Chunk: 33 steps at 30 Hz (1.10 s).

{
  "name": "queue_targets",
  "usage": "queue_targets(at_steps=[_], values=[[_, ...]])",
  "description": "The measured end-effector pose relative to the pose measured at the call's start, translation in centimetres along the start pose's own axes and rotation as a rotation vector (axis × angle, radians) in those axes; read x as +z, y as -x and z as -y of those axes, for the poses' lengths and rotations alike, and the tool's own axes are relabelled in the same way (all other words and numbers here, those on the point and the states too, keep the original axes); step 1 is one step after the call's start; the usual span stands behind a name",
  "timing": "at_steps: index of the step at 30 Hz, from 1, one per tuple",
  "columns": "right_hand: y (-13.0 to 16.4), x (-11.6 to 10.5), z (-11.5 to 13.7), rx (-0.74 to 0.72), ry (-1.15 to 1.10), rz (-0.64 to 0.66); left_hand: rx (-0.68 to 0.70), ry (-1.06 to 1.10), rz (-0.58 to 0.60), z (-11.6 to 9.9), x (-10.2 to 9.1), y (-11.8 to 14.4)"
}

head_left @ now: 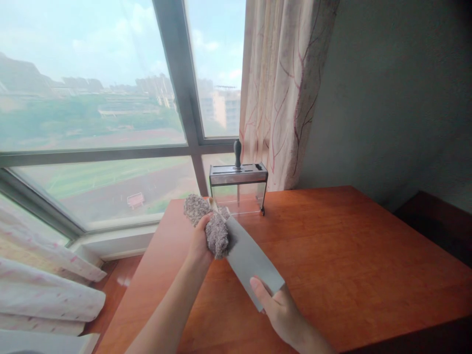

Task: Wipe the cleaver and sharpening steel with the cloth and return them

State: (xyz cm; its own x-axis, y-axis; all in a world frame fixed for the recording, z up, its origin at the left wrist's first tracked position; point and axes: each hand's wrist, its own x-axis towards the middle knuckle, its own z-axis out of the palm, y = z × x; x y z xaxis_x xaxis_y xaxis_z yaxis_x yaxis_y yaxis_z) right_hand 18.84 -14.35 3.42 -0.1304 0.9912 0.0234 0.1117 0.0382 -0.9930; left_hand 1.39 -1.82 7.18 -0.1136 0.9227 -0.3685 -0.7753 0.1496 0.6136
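A cleaver with a broad grey blade is held slantwise above the table. My right hand grips the lower end of the blade, thumb on the upper face and fingers beneath. Around the handle end, my left hand is closed on a fluffy grey cloth. The cloth bunches out on both sides of that hand and hides most of the handle; only a small light-brown tip shows. Beyond the cloth stands a clear-sided knife block with a metal top. A dark-handled tool sits upright in its slot.
The reddish-brown wooden table stretches under both hands and off to the right. Behind it are a window frame and a patterned curtain. More curtain hangs at the lower left. A grey wall rises at the right.
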Motion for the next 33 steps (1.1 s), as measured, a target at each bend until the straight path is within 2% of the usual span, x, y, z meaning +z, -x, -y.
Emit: queue_targets(at_steps=[4,9,11,14,17,20,22,25,28,30,33], values=[[0.4,-0.2,-0.2,0.278,-0.218,0.023,0.066,0.021,-0.019,-0.5,0.0,-0.1],[1.4,-0.7,-0.2,0.355,-0.238,-0.044,0.114,0.054,-0.026,-1.0,0.0,-0.2],[2.0,-1.1,-0.1,0.315,-0.165,-0.064,0.119,0.048,-0.023,-1.3,-0.1,-0.2],[2.5,-2.2,0.7,0.144,0.000,-0.065,0.157,0.022,-0.012,-1.7,-0.1,-0.2],[2.2,-4.0,2.4,-0.041,0.173,0.050,0.321,-0.058,-0.047,-1.7,-0.2,-0.1],[1.7,-5.8,4.5,-0.202,0.306,0.090,0.437,-0.175,-0.054,-1.5,-0.5,-0.1],[1.5,-6.7,5.5,-0.258,0.338,0.090,0.404,-0.223,-0.015,-1.2,-0.7,-0.2],[1.9,-7.4,5.9,-0.225,0.301,0.011,0.242,-0.214,0.039,-1.2,-1.1,-0.1],[2.4,-7.5,5.4,-0.067,0.158,-0.211,0.043,-0.135,0.076,-1.6,-1.3,0.3],[2.3,-7.4,5.0,0.040,-0.007,-0.319,-0.027,-0.089,0.102,-2.0,-1.5,0.7],[1.4,-7.5,4.5,0.195,-0.261,-0.300,0.011,-0.021,0.108,-2.2,-1.7,1.0]])
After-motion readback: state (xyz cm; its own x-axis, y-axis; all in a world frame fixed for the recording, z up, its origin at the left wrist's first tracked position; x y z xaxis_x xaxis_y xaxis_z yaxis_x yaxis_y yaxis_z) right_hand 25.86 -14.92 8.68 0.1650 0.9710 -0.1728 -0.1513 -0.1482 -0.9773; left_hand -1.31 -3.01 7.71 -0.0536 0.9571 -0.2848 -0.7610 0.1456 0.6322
